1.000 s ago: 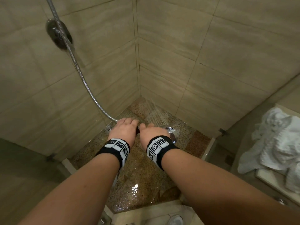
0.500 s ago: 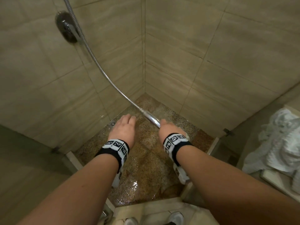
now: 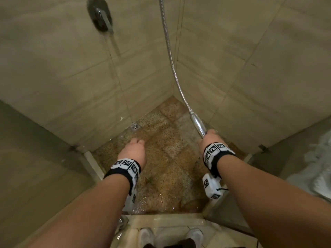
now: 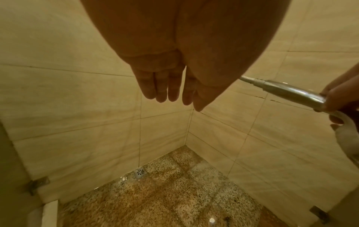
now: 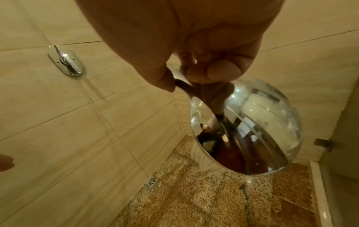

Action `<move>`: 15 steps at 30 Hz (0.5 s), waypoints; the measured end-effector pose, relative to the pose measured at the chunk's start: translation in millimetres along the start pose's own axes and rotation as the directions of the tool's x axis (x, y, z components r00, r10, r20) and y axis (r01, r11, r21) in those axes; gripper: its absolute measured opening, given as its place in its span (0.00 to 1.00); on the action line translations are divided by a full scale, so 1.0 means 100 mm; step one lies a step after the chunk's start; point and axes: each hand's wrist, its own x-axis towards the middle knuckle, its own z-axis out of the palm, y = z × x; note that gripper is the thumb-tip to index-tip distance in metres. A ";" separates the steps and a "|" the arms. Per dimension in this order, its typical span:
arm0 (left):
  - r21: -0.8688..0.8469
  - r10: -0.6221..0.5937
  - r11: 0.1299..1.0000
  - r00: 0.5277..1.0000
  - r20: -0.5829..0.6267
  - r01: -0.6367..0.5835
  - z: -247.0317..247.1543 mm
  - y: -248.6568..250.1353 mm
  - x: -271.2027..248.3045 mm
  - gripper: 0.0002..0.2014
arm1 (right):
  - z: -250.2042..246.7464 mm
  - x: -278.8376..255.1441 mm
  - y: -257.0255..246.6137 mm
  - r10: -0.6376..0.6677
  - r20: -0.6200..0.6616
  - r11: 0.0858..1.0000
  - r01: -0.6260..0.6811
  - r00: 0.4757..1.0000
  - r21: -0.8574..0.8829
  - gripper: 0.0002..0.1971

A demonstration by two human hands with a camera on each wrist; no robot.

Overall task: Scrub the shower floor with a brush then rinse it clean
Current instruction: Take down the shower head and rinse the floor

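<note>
1. Below both my hands lies the one speckled brown-and-tan stone shower floor (image 3: pixel 166 169), wet and glossy. I judge it hard and slick, so water should sheet off it readily toward the corner.
2. Two beige tiled walls (image 3: pixel 53 68) meet in a corner ahead of my hands.
3. One ribbed silver metal hose (image 3: pixel 169 51) runs up from my right hand. I expect it to be flexible but springy, pulling back when I swing the head far.
4. One round polished chrome hand shower head (image 5: pixel 250 130) hangs just under my right hand, face down toward the floor. It looks rigid, fairly light and slippery when wet; the tapered chrome handle (image 4: pixel 291 92) is the place to hold.
5. My right hand (image 3: pixel 211 138) is wrapped round that handle, fingers and thumb curled on it.
6. My left hand (image 3: pixel 133 151) hangs free to the left of the other, fingers (image 4: pixel 161 87) straight and relaxed, holding nothing.
7. One chrome lever tap on an oval plate (image 5: pixel 66 61) sits on the wall, above and ahead of my left hand.
8. One small square metal floor drain (image 3: pixel 134 126) sits by the wall, just beyond my left hand.
9. No brush is in view, so I take this to be the rinse.
</note>
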 end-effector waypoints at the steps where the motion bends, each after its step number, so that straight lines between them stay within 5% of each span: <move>1: -0.017 -0.014 1.000 1.000 0.004 0.014 0.03 -0.03 0.00 0.23 | 0.04 0.00 -0.02 -0.001 0.004 1.000 0.001 1.000 -0.011 0.12; 9: -0.096 -0.089 0.991 0.995 0.054 0.094 0.22 -0.23 -0.07 0.19 | 0.38 -0.12 -0.37 -0.058 0.088 0.998 0.058 0.994 0.004 0.21; 15: -0.244 -0.159 0.954 0.984 0.077 0.173 0.37 -0.36 -0.17 0.18 | 0.58 -0.27 -0.66 -0.133 0.166 0.991 0.131 0.977 0.025 0.17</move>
